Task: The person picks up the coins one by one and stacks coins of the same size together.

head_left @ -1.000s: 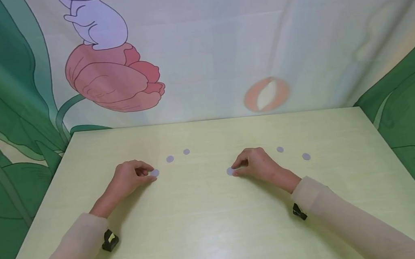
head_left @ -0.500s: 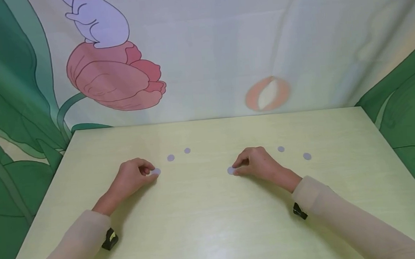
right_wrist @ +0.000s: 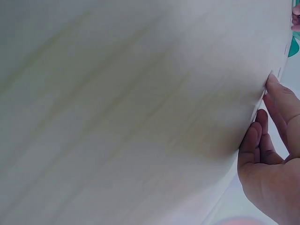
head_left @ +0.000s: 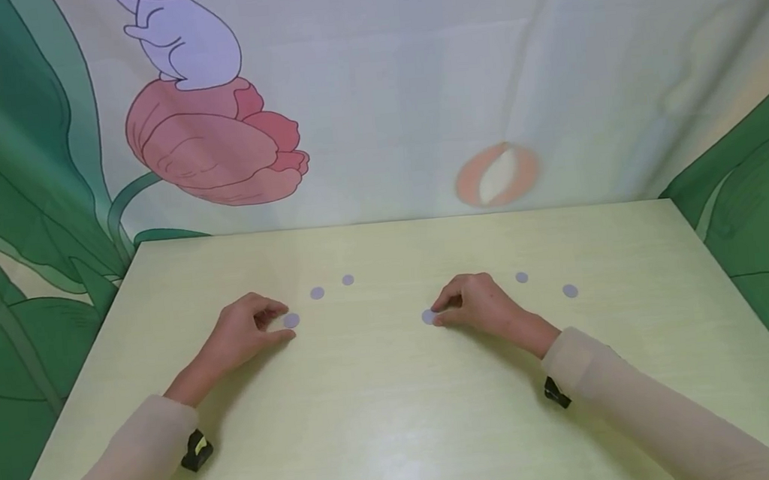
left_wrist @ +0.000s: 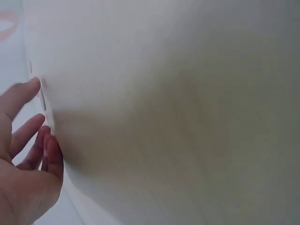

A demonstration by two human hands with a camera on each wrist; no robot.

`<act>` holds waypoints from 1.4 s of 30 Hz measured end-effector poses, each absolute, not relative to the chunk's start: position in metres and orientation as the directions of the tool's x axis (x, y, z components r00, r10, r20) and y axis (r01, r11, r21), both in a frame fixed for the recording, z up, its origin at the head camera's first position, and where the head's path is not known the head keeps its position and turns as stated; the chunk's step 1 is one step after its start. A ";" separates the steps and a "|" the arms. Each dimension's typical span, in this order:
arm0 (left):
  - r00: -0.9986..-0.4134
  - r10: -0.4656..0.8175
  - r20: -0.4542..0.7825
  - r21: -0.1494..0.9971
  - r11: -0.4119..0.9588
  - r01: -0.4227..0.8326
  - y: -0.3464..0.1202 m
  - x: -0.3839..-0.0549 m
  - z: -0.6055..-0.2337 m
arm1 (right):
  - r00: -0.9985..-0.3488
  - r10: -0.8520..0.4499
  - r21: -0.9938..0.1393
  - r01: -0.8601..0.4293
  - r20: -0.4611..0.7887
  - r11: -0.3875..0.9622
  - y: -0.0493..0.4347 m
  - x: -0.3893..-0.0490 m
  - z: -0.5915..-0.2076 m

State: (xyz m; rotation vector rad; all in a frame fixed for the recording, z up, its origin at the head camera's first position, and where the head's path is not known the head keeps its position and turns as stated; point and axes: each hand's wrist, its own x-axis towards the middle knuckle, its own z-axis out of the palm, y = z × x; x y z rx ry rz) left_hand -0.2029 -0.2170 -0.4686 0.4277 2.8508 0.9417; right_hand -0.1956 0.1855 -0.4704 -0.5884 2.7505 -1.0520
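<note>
On the pale table (head_left: 384, 406), my left hand (head_left: 239, 330) has its thumb and fingers parted around a flat, pale purple disc (head_left: 291, 320), which lies in the gap between them. The left wrist view shows the same spread between thumb (left_wrist: 29, 89) and fingers. To the right, my right hand (head_left: 481, 304) pinches the edge of another purple disc (head_left: 428, 317) with thumb and forefinger, low at the tabletop. Fingertips cover that disc's right side. In the right wrist view the right hand (right_wrist: 276, 154) is seen edge-on to the table.
Beyond the left hand lie two more purple discs, a nearer one (head_left: 317, 293) and a farther one (head_left: 348, 280). Past the right hand are another disc (head_left: 521, 277) and one farther right (head_left: 570, 291). A printed curtain (head_left: 374, 105) hangs behind the table's back edge.
My left thumb and fingers have moved apart, letting go of the disc they pinched, which now lies between them. The right hand stays on its disc.
</note>
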 end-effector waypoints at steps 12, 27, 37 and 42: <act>-0.946 0.324 0.018 0.593 0.758 0.271 -0.216 -0.210 -0.475 | -0.913 -0.407 -0.662 -0.306 0.002 0.684 0.185 -0.195 -0.470; -0.872 0.489 0.028 0.624 0.673 0.397 -0.231 -0.227 -0.488 | -0.913 -0.408 -0.665 -0.305 0.001 0.681 0.186 -0.197 -0.471; -0.861 0.508 0.038 0.680 0.618 0.394 -0.242 -0.235 -0.492 | -0.911 -0.412 -0.660 -0.320 0.018 0.680 0.188 -0.196 -0.473; -0.874 0.485 0.031 0.737 0.580 0.348 -0.237 -0.233 -0.487 | -0.908 -0.419 -0.672 -0.329 0.032 0.663 0.188 -0.196 -0.473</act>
